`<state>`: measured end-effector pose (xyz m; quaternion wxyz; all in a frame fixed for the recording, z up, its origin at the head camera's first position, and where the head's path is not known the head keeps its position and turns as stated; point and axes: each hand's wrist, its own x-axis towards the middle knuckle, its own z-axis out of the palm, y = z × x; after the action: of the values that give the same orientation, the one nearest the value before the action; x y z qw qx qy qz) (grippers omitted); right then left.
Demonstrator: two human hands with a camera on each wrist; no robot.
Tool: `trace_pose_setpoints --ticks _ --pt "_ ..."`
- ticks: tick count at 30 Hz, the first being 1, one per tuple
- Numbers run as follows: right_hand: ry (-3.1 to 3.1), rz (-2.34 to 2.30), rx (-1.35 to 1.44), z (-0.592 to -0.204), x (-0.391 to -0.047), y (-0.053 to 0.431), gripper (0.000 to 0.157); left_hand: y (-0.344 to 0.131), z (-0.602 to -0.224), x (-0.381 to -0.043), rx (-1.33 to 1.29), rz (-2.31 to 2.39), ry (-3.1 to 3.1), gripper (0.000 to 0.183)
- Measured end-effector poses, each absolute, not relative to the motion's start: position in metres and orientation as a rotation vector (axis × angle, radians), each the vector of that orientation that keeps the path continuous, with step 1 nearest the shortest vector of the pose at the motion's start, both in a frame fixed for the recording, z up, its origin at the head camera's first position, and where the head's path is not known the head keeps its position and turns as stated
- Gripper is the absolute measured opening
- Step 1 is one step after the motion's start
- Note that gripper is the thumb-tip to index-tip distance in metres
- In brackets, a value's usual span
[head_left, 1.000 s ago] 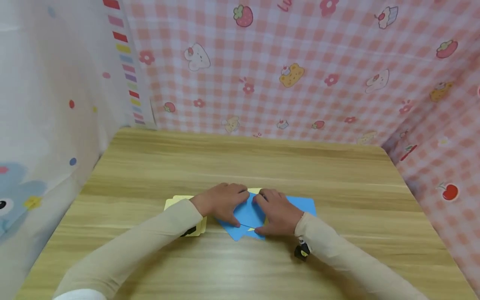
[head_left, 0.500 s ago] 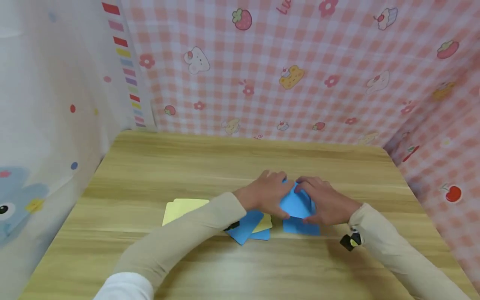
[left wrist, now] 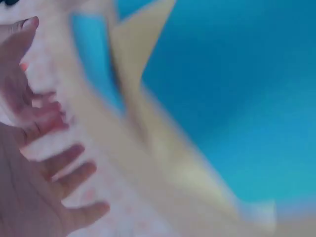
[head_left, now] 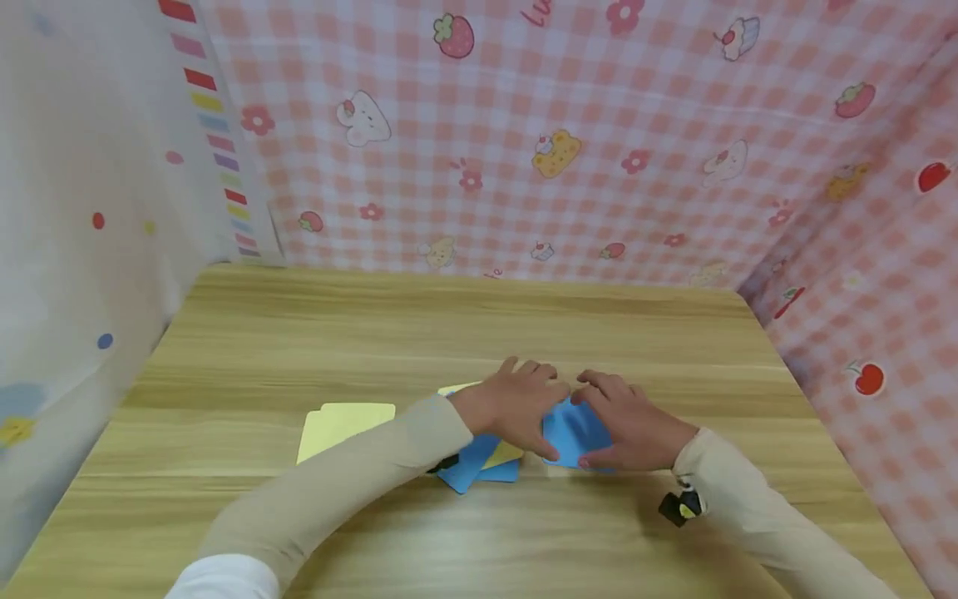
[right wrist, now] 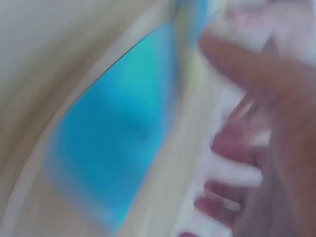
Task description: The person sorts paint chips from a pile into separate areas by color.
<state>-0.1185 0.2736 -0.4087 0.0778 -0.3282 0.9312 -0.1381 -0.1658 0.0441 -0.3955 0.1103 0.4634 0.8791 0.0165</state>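
Observation:
A blue card lies on the table between the two hands in the head view. Just left of it is the left hand, fingers spread and holding nothing. On the other side the right hand hovers over the card's right part with loosely bent, parted fingers. The right wrist view, blurred, has the blue card lying apart from the right hand. Under the left forearm are mixed blue cards and a yellow card, overlapping at angles and partly hidden.
Several yellow cards lie in a pile at the left, partly covered by the left sleeve. The wooden table ends at a pink checked cloth behind and at the right, with a white cloth at the left.
Both hands moved right with a blue card held between them, away from the mixed cards. Now the card is down on the table and the hands have let go.

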Motion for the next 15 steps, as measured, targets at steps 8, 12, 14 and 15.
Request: trace_pose_setpoints --ticks 8,12,14,15 --pt "2.849 -0.527 -0.967 -0.408 -0.091 0.178 0.063 -0.059 -0.373 -0.167 1.304 0.029 2.542 0.076" --pt "2.838 -0.434 -0.878 -0.424 -0.084 0.151 0.076 -0.077 -0.401 -0.161 1.352 -0.015 2.471 0.073" --pt "2.854 -0.371 -0.88 -0.431 -0.084 0.145 0.08 -0.08 -0.411 -0.159 1.375 -0.008 2.489 0.074" --pt "2.866 -0.346 -0.897 -0.435 -0.086 0.143 0.081 -0.08 -0.416 -0.158 1.391 -0.007 2.509 0.074"
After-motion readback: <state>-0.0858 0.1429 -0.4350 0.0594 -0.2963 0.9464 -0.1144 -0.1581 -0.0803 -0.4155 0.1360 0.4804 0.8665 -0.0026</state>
